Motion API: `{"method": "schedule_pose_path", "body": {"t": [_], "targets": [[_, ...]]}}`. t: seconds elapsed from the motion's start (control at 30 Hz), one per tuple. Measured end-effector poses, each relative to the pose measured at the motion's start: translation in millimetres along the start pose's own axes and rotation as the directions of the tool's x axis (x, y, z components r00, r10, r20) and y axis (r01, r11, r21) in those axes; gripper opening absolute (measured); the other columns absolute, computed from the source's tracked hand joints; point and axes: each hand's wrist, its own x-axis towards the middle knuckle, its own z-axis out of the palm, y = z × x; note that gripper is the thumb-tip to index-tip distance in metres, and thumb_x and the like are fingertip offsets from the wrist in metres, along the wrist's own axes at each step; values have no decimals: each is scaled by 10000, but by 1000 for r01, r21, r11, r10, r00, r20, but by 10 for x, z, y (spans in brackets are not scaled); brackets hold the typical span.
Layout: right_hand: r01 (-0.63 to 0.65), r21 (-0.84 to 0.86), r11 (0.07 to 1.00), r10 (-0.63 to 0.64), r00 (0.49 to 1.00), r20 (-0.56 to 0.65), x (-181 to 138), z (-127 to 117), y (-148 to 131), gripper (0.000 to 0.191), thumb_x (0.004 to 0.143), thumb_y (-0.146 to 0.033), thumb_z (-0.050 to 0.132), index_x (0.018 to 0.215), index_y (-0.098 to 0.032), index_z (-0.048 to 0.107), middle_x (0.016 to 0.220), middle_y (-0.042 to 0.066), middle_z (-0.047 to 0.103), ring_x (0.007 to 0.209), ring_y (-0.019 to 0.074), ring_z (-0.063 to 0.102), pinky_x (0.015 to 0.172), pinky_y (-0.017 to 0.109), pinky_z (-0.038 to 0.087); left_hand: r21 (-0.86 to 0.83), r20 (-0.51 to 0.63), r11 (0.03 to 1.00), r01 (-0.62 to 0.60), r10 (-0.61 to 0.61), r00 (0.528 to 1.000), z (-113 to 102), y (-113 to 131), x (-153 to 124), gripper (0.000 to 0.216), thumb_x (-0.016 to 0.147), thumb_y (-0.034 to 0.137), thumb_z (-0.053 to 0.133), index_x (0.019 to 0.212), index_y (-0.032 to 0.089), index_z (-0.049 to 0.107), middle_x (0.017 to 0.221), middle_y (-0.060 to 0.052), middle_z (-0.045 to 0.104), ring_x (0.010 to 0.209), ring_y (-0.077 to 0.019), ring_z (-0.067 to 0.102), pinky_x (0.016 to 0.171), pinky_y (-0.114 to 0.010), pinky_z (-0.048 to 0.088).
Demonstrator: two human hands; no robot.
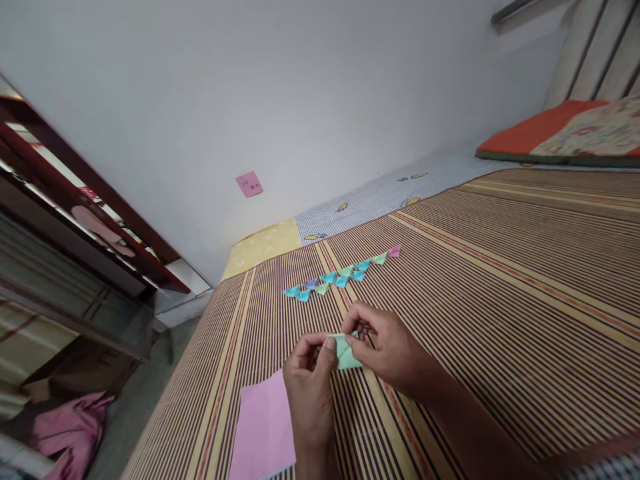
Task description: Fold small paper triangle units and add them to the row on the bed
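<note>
A small folded piece of light green paper (pixel 345 353) is held between both hands above the striped mat. My left hand (pixel 313 380) pinches its left side, thumb on top. The thumb and fingertips of my right hand (pixel 383 343) are closed on its upper right edge. Diagonal crease or flap lines show on the paper's face. Beside my left wrist lies a stack of pink paper sheets (pixel 265 427), partly covered by that hand. Farther off, several small folded paper triangles (pixel 341 282) in blue, green, purple and pink lie in two slanting rows.
The striped mat (pixel 500 300) covers a bed against a white wall, where a pink note (pixel 249 184) is stuck. An orange and floral cushion (pixel 560 133) lies at the far right. Past the bed's left edge are the floor, a pink cloth (pixel 75 427) and a dark wooden frame (pixel 95 200).
</note>
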Motion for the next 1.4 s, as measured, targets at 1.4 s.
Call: {"method": "schedule_pose_path", "body": {"t": [1.4], "targets": [[-27, 3, 1000, 27, 1000, -6, 8, -98, 152, 318, 967, -280, 479, 659, -200, 481, 600, -45, 435, 564, 126, 412, 531, 266, 294, -45, 156, 988, 150, -141, 978, 103, -31, 15, 176, 745, 283, 810, 710, 154, 695, 649, 5, 623, 641, -135, 556, 614, -231, 413]]}}
